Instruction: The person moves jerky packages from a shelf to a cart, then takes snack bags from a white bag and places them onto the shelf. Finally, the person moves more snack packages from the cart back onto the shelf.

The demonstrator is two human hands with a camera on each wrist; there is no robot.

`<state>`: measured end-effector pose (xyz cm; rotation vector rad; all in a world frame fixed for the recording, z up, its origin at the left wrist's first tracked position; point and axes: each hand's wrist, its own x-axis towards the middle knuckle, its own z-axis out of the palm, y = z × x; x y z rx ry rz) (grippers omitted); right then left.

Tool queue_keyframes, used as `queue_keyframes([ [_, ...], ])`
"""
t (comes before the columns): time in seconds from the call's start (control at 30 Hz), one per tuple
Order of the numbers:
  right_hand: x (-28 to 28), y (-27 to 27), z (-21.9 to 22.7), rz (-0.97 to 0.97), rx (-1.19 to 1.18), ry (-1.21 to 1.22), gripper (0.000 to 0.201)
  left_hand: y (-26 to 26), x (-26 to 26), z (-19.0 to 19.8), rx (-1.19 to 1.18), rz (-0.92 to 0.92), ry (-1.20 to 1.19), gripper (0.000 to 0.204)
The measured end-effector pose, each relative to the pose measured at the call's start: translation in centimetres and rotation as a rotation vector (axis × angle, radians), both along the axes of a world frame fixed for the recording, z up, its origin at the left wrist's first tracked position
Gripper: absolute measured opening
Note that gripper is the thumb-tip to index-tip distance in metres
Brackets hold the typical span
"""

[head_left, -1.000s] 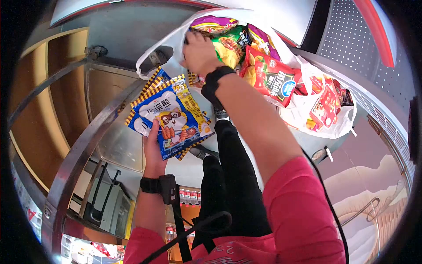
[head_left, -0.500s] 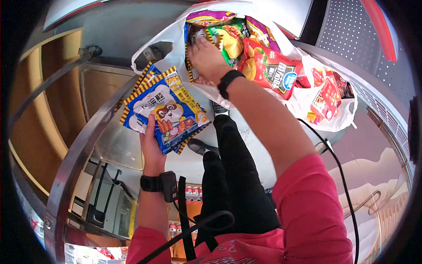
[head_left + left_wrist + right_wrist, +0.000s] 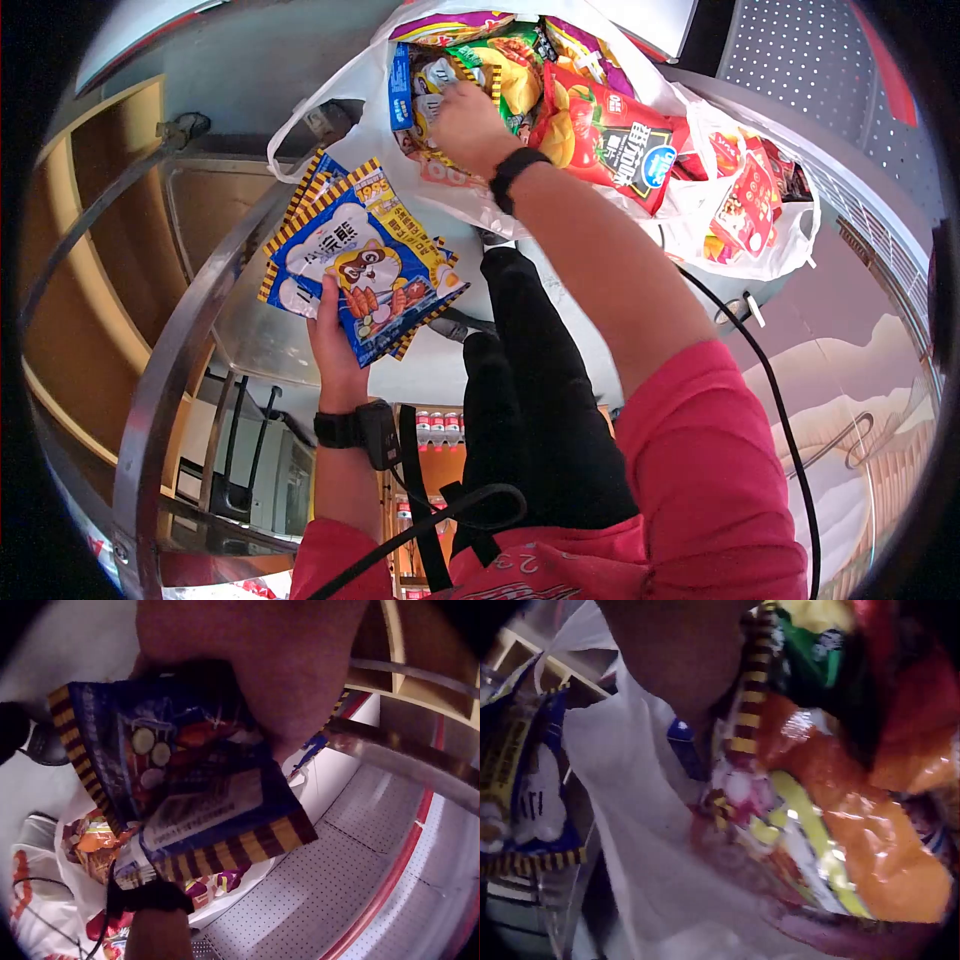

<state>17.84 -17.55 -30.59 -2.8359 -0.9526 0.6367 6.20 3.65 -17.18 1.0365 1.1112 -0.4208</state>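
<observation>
While left hand is gripping blue packets left of white bag, right hand is resting inside bag, over striped packet; fingertips hidden, cannot tell if holding. Pinching striped ends, keeping packets flat, is probably avoiding crumpling. Farther left of bag, metal rail is hemming packets; inside bag's right, red chip pack is crowding.

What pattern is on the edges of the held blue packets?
The packets have yellow and dark stripes, clearest in the head view.
</observation>
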Motion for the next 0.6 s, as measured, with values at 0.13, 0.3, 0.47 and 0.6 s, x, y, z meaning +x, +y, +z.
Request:
queue_keyframes([
  [0.13,1.9,4.7,-2.6,-0.643,0.124,0.414,0.027,0.2,-0.4,0.0,0.005,-0.037,-0.006,0.039],
  [0.3,0.1,5.7,-3.2,-0.804,0.281,0.477,0.032,0.1,-0.9,0.0,0.024,-0.002,0.025,0.038],
  [0.47,-5.2,5.3,-6.2,-0.415,0.237,0.169,0.021,-0.3,-1.0,0.7,0.028,-0.029,0.043,0.033],
  [0.6,-5.0,2.0,-0.7,-0.392,0.479,0.096,0.014,-0.8,-1.0,2.2,0.034,-0.078,0.006,0.030],
])
